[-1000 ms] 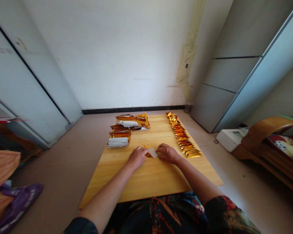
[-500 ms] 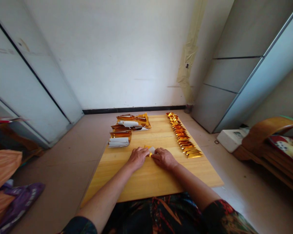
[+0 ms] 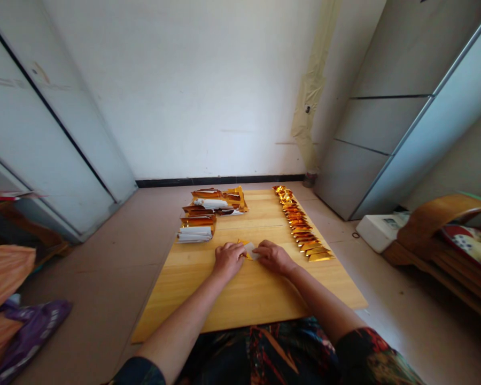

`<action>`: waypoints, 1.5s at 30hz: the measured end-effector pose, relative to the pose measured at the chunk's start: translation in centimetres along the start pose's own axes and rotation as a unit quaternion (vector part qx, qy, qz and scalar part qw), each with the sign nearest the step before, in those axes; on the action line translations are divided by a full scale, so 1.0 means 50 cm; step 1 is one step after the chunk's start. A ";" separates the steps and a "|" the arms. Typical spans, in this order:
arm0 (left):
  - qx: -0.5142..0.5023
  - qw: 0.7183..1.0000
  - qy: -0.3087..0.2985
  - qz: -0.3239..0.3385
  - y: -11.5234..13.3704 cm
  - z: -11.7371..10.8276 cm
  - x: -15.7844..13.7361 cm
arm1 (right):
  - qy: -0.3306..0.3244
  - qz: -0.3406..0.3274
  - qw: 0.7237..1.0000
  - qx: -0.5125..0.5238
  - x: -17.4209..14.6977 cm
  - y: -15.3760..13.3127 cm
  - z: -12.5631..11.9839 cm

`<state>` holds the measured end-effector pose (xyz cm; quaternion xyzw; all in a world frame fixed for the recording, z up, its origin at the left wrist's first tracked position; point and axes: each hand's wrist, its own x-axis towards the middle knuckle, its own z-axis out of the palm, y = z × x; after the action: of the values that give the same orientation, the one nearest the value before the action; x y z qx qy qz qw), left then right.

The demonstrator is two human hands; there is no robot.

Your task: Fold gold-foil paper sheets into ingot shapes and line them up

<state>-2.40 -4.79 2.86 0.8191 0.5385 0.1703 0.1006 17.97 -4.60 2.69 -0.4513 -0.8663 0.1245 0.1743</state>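
A small sheet of gold paper with a pale back (image 3: pixel 250 250) lies between my hands on the wooden table (image 3: pixel 260 299). My left hand (image 3: pixel 228 258) has its fingers curled over the paper's left edge and presses it. At the right edge, my right hand (image 3: pixel 274 258) has its fingers bent together, their tips touching the pale side. Whether the right fingertips pinch it or only press it is hard to see. A row of folded gold paper pieces (image 3: pixel 300 224) runs along the table's right side. Stacks of gold and white sheets (image 3: pixel 195 233) lie at the left.
More gold paper bundles (image 3: pixel 236 198) lie at the far left of the table. A wooden bench (image 3: pixel 444 251) and a white box (image 3: pixel 379 230) stand at the right, near a grey refrigerator (image 3: pixel 369 144). Orange and purple bags (image 3: pixel 44 331) sit at the lower left.
My right hand has shifted slightly to the right, and more of the paper's pale side shows. My left hand stays at the left edge.
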 end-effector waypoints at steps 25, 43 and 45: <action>-0.031 0.998 -0.043 -0.017 -0.030 0.011 0.013 | -0.019 0.172 0.983 -0.065 0.000 0.039 -0.004; -0.030 0.999 -0.038 -0.016 -0.025 0.005 0.009 | -0.014 0.097 0.994 -0.041 0.020 0.006 0.001; -0.031 0.999 -0.037 -0.017 -0.026 0.007 0.009 | -0.018 0.085 0.996 -0.032 0.019 0.011 0.003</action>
<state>-3.21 -3.84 2.17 0.8121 0.5424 0.1550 0.1488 17.80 -3.53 2.53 -0.5260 -0.8316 0.1187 0.1328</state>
